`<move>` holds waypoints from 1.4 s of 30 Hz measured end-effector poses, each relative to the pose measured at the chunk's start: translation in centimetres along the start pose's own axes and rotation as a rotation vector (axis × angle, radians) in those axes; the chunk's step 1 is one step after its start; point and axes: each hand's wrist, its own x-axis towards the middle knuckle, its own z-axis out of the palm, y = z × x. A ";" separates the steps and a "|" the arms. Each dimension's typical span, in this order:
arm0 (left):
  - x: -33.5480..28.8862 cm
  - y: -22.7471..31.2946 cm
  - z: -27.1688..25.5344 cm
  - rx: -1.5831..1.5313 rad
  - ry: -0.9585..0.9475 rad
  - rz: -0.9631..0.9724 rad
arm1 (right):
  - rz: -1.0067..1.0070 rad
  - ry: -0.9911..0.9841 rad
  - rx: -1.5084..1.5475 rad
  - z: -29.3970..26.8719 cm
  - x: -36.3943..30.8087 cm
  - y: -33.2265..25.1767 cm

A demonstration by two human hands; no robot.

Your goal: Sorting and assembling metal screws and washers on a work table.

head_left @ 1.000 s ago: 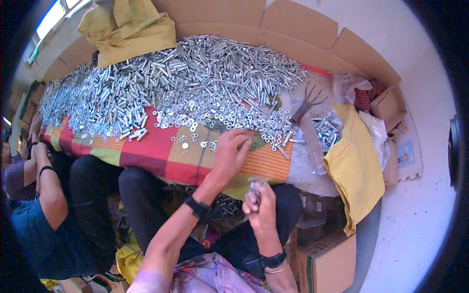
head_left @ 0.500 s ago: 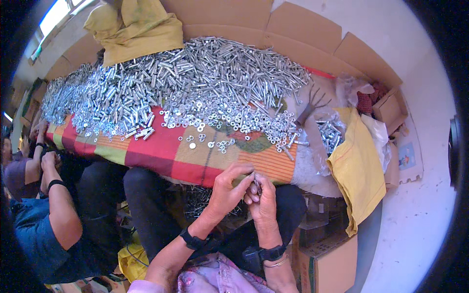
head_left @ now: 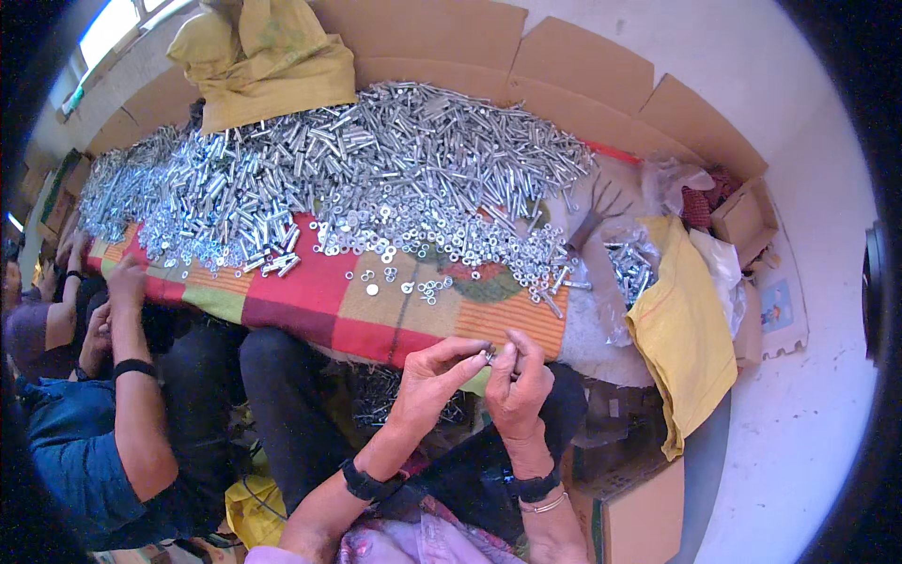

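My left hand [head_left: 434,376] and my right hand [head_left: 518,387] meet just below the near edge of the table, fingertips pinched together on a small metal bolt [head_left: 492,354]. Both wrists wear dark bands. Above the hands a striped red, green and orange cloth [head_left: 329,305] covers the table. On it lies a wide heap of shiny bolts [head_left: 357,160], with loose nuts and washers [head_left: 423,246] scattered along its near side.
A person in a blue shirt [head_left: 70,470] sits to my left, one hand [head_left: 127,280] at the table edge. Yellow sacks lie at the back [head_left: 272,66] and right [head_left: 684,329]. Cardboard sheets [head_left: 583,66] line the wall. A cardboard box [head_left: 639,512] stands by my right knee.
My left hand drew back from the washers on the cloth and joined my right hand below the table edge. Both hands now pinch the small bolt.
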 end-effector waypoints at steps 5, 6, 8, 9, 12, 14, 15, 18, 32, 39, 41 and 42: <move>0.0 -0.7 -0.4 0.134 -0.041 0.278 | 0.515 0.019 0.526 1.5 -0.1 -0.5; 0.0 -1.1 -0.7 0.137 -0.034 0.277 | 0.837 -0.075 0.780 1.7 -0.3 -0.5; 0.0 -2.0 -0.6 0.234 -0.057 0.361 | 0.975 -0.107 0.936 2.5 -1.7 0.6; -0.1 -2.0 -0.4 0.230 -0.063 0.358 | 1.065 -0.089 1.088 3.2 -2.8 1.5; -0.7 -1.6 -0.4 0.480 -0.116 0.324 | 1.293 -0.013 1.265 4.2 -4.2 0.8; -0.7 -2.4 -1.8 0.564 -0.086 0.341 | 1.202 -0.180 1.118 3.9 -4.3 -1.0; -0.8 -3.2 -2.8 0.604 -0.017 0.378 | 1.205 -0.184 1.119 3.2 -3.8 -1.9; -2.4 -2.4 -4.1 0.368 0.089 0.193 | 1.217 -0.228 1.607 -1.2 -0.7 -4.3; -4.1 -2.4 -5.5 0.231 0.146 0.029 | 0.743 -0.651 0.567 -1.0 0.1 -4.6; 1.2 -2.8 -8.2 0.811 0.502 0.434 | 0.209 -0.606 -0.029 -1.3 7.3 0.8; 3.0 -4.4 -9.2 1.035 0.513 0.506 | 0.178 -0.517 -0.062 -0.4 10.7 3.2; 3.6 -4.8 -9.4 1.258 0.518 0.565 | 0.146 -0.529 -0.113 0.2 12.6 4.2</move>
